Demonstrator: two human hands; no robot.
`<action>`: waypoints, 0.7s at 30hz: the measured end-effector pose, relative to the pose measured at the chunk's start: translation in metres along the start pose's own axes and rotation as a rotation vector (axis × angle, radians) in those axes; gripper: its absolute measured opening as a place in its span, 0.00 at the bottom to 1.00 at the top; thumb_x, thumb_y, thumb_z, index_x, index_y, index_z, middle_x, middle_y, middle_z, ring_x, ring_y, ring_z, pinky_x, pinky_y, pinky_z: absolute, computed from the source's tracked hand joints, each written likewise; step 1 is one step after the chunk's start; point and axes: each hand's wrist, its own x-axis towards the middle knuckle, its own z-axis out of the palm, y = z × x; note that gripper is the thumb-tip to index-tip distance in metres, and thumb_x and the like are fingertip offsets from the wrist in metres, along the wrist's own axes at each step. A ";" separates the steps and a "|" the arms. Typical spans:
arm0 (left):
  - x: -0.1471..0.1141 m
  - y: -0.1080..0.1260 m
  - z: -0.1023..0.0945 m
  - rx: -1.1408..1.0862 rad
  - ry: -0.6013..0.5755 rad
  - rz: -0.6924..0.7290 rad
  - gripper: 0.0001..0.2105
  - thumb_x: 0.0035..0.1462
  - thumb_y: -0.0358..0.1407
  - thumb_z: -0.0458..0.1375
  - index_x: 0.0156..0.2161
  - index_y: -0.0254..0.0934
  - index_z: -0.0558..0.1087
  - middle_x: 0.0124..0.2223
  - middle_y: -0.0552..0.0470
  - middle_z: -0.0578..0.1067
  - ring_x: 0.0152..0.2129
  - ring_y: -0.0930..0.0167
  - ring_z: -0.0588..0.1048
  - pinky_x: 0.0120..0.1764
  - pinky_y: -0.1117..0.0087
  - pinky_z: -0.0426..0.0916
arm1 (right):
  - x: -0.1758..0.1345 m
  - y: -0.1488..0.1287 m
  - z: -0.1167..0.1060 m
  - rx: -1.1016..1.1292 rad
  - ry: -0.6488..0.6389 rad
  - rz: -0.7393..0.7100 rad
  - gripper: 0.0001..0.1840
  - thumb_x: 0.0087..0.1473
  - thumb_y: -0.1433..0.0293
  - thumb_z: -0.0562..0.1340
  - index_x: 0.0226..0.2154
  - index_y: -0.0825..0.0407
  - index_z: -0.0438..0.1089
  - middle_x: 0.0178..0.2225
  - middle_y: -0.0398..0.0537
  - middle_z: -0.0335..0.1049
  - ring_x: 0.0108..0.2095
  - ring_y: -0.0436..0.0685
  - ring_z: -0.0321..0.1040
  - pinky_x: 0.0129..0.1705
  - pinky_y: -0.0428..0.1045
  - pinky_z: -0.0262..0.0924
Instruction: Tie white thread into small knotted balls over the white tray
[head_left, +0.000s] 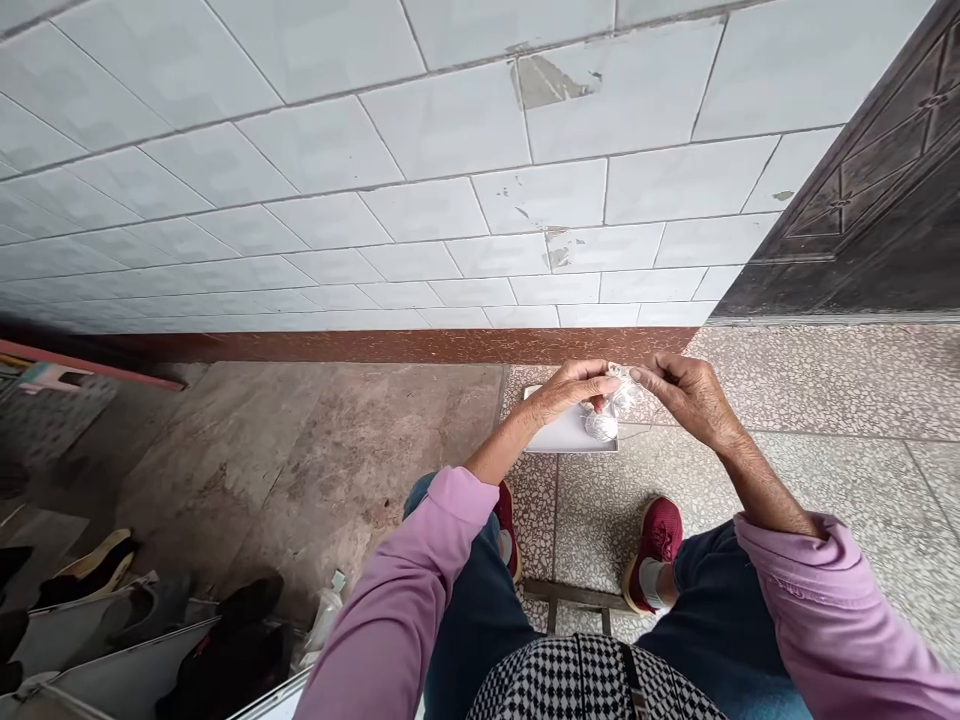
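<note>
Between my two hands is a bunched piece of white thread work (622, 388), loose and lacy in look. My left hand (574, 388) pinches it from the left, thumb on top and fingers curled beneath. From the right, my right hand (690, 398) comes up close to its edge with thumb and forefinger pressed together; what they grip is too small to make out. Just below, a ball of white thread (601, 424) rests in a shallow white box lid (553, 440) on the floor.
A white tiled wall (450, 215) rises in front, with a dark metal door (885, 220) at right. My red shoes (661, 528) stand on the speckled floor (810, 480). Shoes (90, 575) and boxes fill the lower left. A wooden bar (577, 596) lies between my feet.
</note>
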 end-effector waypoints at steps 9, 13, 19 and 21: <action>0.023 -0.002 0.027 -0.089 0.031 -0.077 0.29 0.45 0.52 0.76 0.42 0.35 0.72 0.36 0.51 0.76 0.29 0.70 0.79 0.31 0.69 0.71 | -0.007 0.015 -0.015 0.011 0.055 0.053 0.29 0.66 0.49 0.62 0.24 0.48 0.54 0.23 0.39 0.52 0.25 0.51 0.47 0.29 0.50 0.46; 0.039 -0.011 0.030 -0.094 0.208 -0.021 0.24 0.40 0.45 0.76 0.38 0.34 0.73 0.35 0.54 0.74 0.29 0.75 0.74 0.34 0.70 0.69 | -0.009 0.024 -0.021 -0.072 0.032 0.069 0.24 0.66 0.53 0.62 0.25 0.49 0.58 0.22 0.40 0.55 0.25 0.51 0.50 0.30 0.50 0.48; 0.046 -0.020 0.024 -0.080 0.315 -0.037 0.22 0.35 0.39 0.74 0.36 0.33 0.75 0.32 0.55 0.73 0.29 0.75 0.69 0.34 0.71 0.62 | -0.012 0.026 -0.026 -0.154 -0.051 0.082 0.18 0.66 0.58 0.61 0.27 0.49 0.65 0.21 0.41 0.59 0.24 0.52 0.53 0.30 0.50 0.49; 0.042 -0.021 0.024 -0.055 0.272 -0.044 0.21 0.36 0.40 0.75 0.36 0.33 0.75 0.31 0.55 0.73 0.28 0.75 0.69 0.33 0.71 0.61 | -0.012 0.024 -0.025 -0.171 -0.013 0.071 0.17 0.66 0.59 0.61 0.28 0.49 0.66 0.21 0.41 0.59 0.24 0.52 0.53 0.30 0.50 0.50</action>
